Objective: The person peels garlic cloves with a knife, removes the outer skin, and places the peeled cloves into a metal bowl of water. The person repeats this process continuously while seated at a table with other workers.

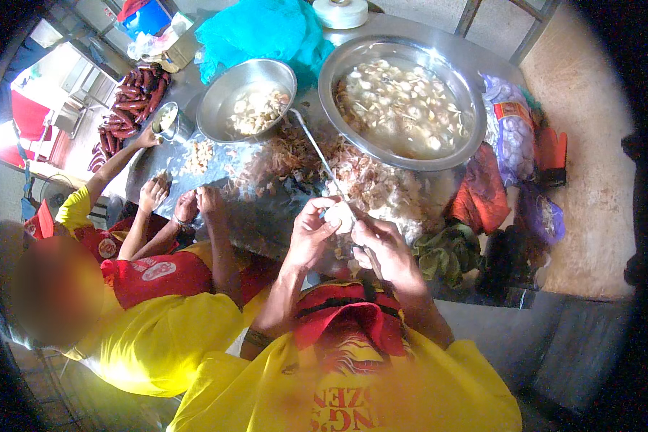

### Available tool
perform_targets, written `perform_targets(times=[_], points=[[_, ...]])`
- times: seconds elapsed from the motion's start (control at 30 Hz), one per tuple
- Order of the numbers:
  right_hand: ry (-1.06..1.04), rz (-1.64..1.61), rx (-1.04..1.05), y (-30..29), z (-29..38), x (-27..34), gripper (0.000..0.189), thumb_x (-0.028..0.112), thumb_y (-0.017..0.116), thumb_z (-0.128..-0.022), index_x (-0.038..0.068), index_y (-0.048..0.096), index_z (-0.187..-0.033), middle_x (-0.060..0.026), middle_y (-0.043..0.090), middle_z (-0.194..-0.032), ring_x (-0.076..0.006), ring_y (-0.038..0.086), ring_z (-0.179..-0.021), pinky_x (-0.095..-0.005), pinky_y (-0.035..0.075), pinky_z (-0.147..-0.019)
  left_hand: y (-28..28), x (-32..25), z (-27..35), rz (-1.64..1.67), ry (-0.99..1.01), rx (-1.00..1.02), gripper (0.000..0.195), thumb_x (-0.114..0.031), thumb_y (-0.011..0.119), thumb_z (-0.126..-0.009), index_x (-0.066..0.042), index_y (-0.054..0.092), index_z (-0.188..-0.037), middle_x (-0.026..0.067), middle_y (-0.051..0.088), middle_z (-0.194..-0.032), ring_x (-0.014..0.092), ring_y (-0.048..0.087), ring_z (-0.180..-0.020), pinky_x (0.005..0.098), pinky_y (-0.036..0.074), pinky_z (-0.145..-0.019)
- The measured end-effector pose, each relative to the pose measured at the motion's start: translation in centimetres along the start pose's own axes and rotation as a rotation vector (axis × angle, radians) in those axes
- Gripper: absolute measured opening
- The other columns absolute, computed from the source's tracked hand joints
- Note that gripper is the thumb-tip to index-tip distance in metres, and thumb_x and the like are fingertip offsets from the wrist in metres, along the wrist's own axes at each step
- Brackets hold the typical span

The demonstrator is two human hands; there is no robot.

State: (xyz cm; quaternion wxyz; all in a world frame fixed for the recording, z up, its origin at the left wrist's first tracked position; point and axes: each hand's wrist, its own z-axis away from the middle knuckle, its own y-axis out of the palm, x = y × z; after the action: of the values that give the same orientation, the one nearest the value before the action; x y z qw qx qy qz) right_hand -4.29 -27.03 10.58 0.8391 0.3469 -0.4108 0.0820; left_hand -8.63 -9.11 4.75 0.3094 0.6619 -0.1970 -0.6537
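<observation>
My left hand (314, 231) grips a whole garlic bulb (340, 216) between thumb and fingers, in front of my chest. Close at its right, my right hand (383, 248) is closed on a slim tool whose light tip shows by the bulb; whether it is a knife I cannot tell. Papery garlic skins (375, 186) lie heaped just beyond both hands. Behind the heap stands a large steel basin (402, 162) of garlic in cloudy water. A smaller steel bowl (208, 108), tilted, holds more garlic, with a long thin metal handle (316, 146) near its rim.
Co-workers' hands (189, 205) work at the left over the metal table (243, 229), near loose cloves (197, 156) and a metal cup (181, 127). Sausages (132, 102) are piled beyond. A net bag of garlic (510, 129), a red mesh bag (483, 191) and green cloth (448, 254) lie right.
</observation>
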Motion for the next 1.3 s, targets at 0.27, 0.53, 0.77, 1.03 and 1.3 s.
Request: perform_targets(times=[0.27,0.53,0.77,1.03,1.3], points=[[-0.058,0.164,-0.324,-3.2,-2.6,-1.0,0.041,0.032,0.063,-0.099,0.008,0.052,-0.13,-0.0045,0.057,-0.086,-0.0117,0.053,-0.059,-0.0266,0.041,-0.048,-0.1,0.1,-0.4,0.062,0.074,-0.015,0.029,0.001,0.065,-0.093,-0.007,0.056,-0.119,0.0053,0.066,-0.112,0.016,0.063,-0.097,0.0327,0.053,-0.084],[-0.71,0.956,-0.216,0.9,-0.9,-0.3,0.074,0.015,0.065,-0.095,0.003,0.026,-0.156,-0.022,0.061,-0.129,-0.0268,0.062,-0.114,-0.035,0.05,-0.094,1.2,0.0,-0.5,-0.085,0.126,-0.072,0.032,-0.002,0.065,-0.095,-0.006,0.056,-0.125,0.0041,0.064,-0.118,0.014,0.06,-0.107,0.031,0.051,-0.092],[-0.731,1.034,-0.309,3.1,-0.6,-0.5,0.057,0.012,0.069,-0.091,0.011,0.05,-0.145,-0.0241,0.067,-0.113,-0.0378,0.069,-0.097,-0.0398,0.055,-0.082,2.2,0.5,-0.1,-0.129,0.16,-0.118,0.028,-0.001,0.062,-0.096,-0.005,0.055,-0.123,0.0048,0.064,-0.117,0.014,0.061,-0.104,0.031,0.05,-0.092],[-0.421,0.644,-0.176,1.4,-0.8,-0.9,0.034,0.018,0.062,-0.099,0.006,0.062,-0.131,-0.0061,0.067,-0.089,-0.0167,0.062,-0.068,-0.0326,0.049,-0.058,0.3,0.0,0.1,-0.151,0.09,-0.028,0.027,0.001,0.065,-0.094,-0.004,0.058,-0.12,0.0059,0.063,-0.116,0.015,0.061,-0.105,0.0317,0.051,-0.093],[0.101,-0.165,-0.268,-1.5,-1.4,-1.1,0.022,0.032,0.057,-0.103,0.011,0.06,-0.108,0.0006,0.055,-0.078,-0.0113,0.05,-0.053,-0.0249,0.039,-0.044,-1.2,-0.7,0.1,-0.07,0.054,0.087,0.03,0.0,0.069,-0.091,-0.002,0.061,-0.121,0.0078,0.067,-0.115,0.015,0.064,-0.1,0.0324,0.055,-0.09]])
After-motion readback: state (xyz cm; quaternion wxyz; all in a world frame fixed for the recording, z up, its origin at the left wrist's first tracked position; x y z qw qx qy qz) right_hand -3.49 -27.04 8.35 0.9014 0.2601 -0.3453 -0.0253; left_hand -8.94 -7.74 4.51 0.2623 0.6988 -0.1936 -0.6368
